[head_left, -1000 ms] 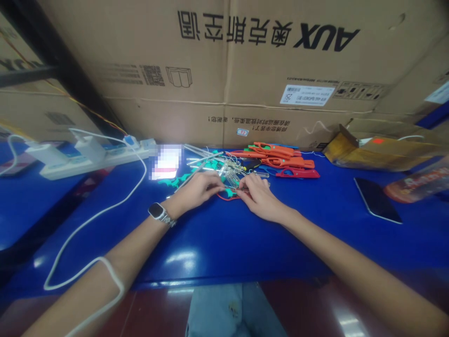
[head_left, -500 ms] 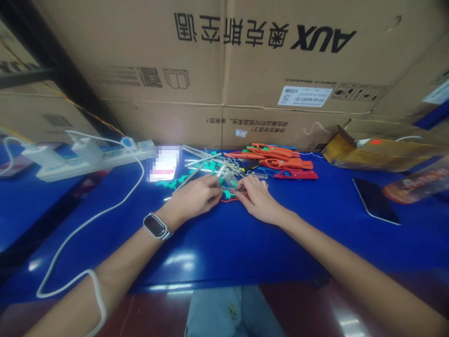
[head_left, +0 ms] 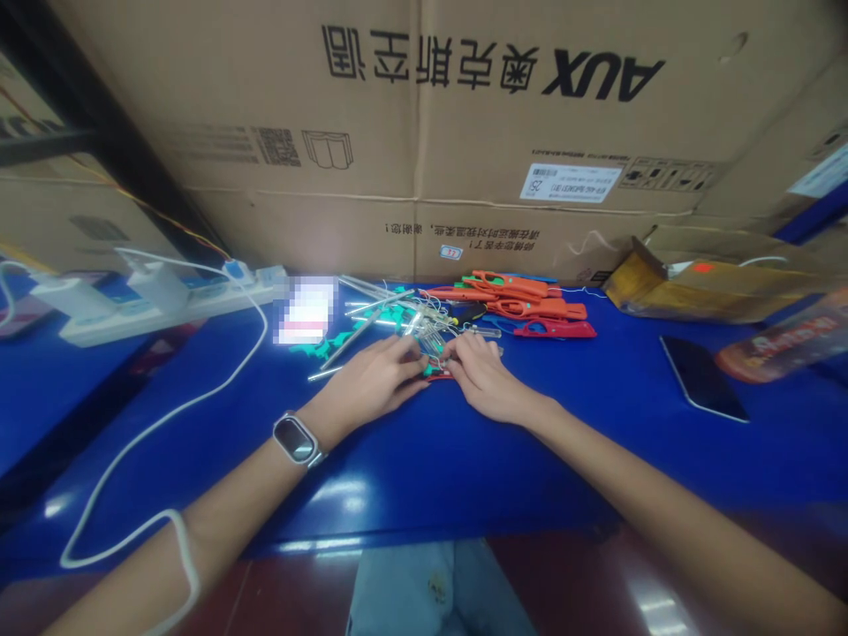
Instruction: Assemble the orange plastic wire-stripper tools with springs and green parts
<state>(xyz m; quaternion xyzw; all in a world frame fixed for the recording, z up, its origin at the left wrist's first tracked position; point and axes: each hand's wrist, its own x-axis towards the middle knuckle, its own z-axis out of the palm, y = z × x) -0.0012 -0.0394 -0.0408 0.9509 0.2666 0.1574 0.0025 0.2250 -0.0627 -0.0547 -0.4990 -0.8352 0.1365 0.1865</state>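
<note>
A red lighter casing point(head_left: 438, 374) lies on the table between my hands, mostly covered by fingers. The fingers of my left hand point(head_left: 381, 375) are closed at its left end. At the other end, the thumb and fingers of my right hand point(head_left: 487, 375) are pinched together; what they hold is too small to make out. Just beyond my fingers lies a loose pile of clear plastic parts with thin wires point(head_left: 434, 327), green plastic pieces point(head_left: 394, 315) and thin metal tubes point(head_left: 354, 340). Orange lighter casings point(head_left: 530, 307) are heaped behind my right hand, beside a black-and-yellow handle point(head_left: 467, 312).
A white power strip point(head_left: 99, 327) with plugs stands at the left; its white cable point(head_left: 159, 428) crosses my left forearm. A bright blurred screen point(head_left: 306, 309) lies behind my left hand. At the right are a phone point(head_left: 702, 378), a bottle point(head_left: 782, 349) and an open carton point(head_left: 715, 283). Large cardboard point(head_left: 371, 203) walls the back.
My left hand has shifted slightly right, closer to my right hand, and covers more of the red casing. My right hand stays nearly in place. The whole view has shifted a little.
</note>
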